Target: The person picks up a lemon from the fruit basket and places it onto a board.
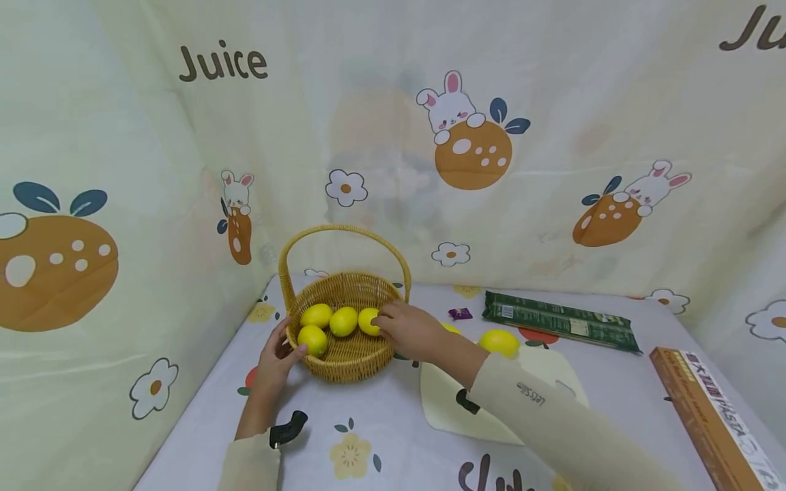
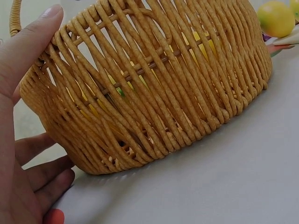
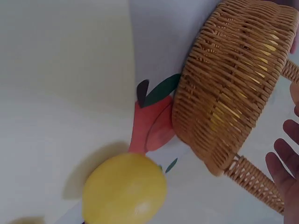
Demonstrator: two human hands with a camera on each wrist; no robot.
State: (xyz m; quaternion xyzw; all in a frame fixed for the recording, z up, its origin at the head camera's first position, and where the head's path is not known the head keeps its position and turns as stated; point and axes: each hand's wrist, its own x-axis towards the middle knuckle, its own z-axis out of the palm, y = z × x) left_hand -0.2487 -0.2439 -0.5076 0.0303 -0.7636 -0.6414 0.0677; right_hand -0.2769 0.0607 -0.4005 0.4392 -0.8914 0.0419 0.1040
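Note:
A wicker basket [image 1: 346, 370] with a tall arched handle stands on the table. Inside it, several yellow lemons [image 1: 344, 321] lie along the left and back. My left hand [image 1: 274, 361] grips the basket's left side, its thumb [image 2: 35, 39] at the rim and the other fingers low against the outer wall. Over the right rim reaches my right hand [image 1: 410, 332], fingertips at the rightmost lemon [image 1: 368, 321] and partly covering it. In the right wrist view, loosely extended fingers [image 3: 279, 172] show beside the handle [image 3: 257, 186].
Right of the basket lies a pale mat [image 1: 442, 409], partly under my right forearm. One lemon [image 1: 499, 342] sits at its back edge, another [image 1: 451, 328] shows behind my wrist. Farther off are a small purple packet [image 1: 460, 314], a long green package [image 1: 559, 322] and a pasta box [image 1: 712, 416].

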